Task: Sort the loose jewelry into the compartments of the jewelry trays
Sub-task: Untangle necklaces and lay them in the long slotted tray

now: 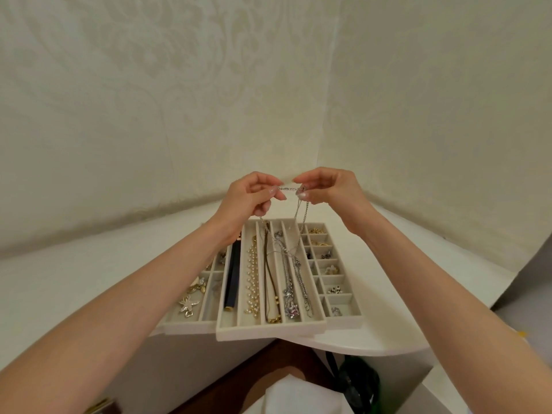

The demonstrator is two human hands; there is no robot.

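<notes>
My forearms [155, 291] framed the middle tray [270, 331]; fingers [277, 195] of my left hand [249, 194] and right hand [327, 189] pinched a silver chain [288, 189] above it.

Head camera looks forward-down, near the trays [270, 331].

Left forearm [134, 309] and right forearm [433, 294]: bare from the picture edge to the wrist.

Left hand [251, 195] and right hand [325, 189]: slender fingers. Fingernails [272, 190]: long, rounded at the tip, with a pale glossy coating. One nail on the right hand shows a bright pearly glint.

Lower body, bottom centre: part of a bare knee [285, 374] is visible. White fabric [289, 397] lies directly below it. The type of garment cannot be determined; the fabric is plain, with soft folds.
</notes>
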